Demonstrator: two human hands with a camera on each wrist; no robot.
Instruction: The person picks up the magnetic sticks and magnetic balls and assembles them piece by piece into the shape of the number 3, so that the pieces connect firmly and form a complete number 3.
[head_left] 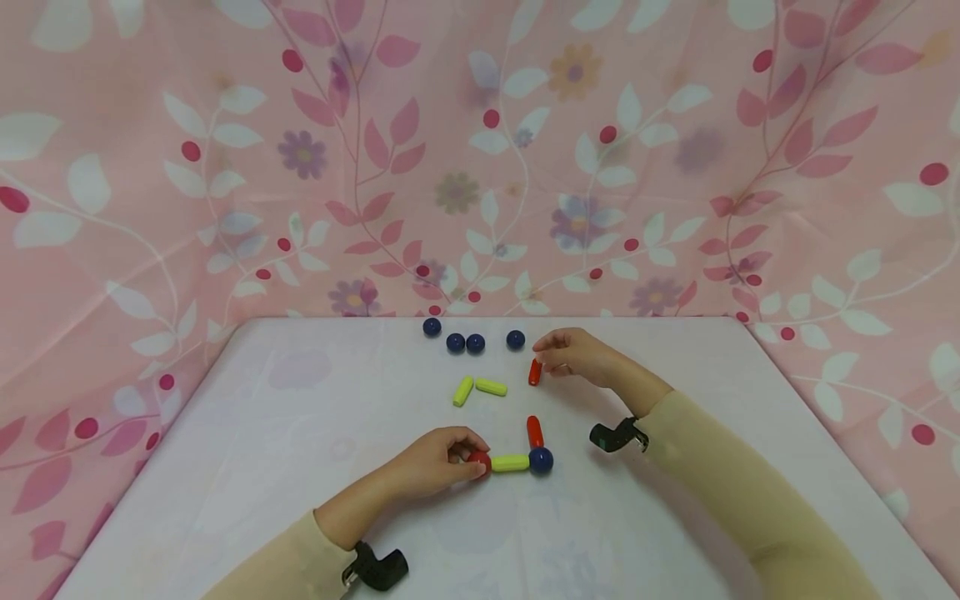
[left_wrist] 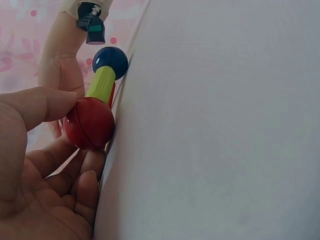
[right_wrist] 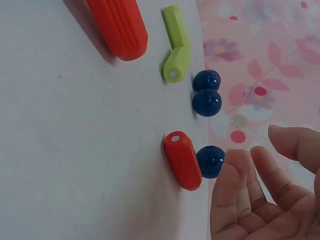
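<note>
My left hand (head_left: 431, 462) pinches a red ball (left_wrist: 91, 124) between thumb and fingers at the front of the table. From the ball a yellow-green rod (head_left: 511, 463) runs right to a blue ball (head_left: 541, 461), and a red rod (head_left: 534, 431) points away from that ball toward the back. Farther back, my right hand (head_left: 576, 357) hovers with loosely bent fingers, holding nothing. Nearest to it are a loose red rod (right_wrist: 182, 161) with a pale disc in its end and a single blue ball (right_wrist: 211, 161); in the right wrist view the fingers stand apart from the rod.
Two loose yellow-green rods (head_left: 491, 387) lie mid-table, almost touching. Behind them, two blue balls (head_left: 456, 342) sit side by side, and another blue ball (head_left: 432, 327) is close to the back edge. A pink floral curtain (head_left: 480, 167) hangs around the white table (head_left: 300, 433).
</note>
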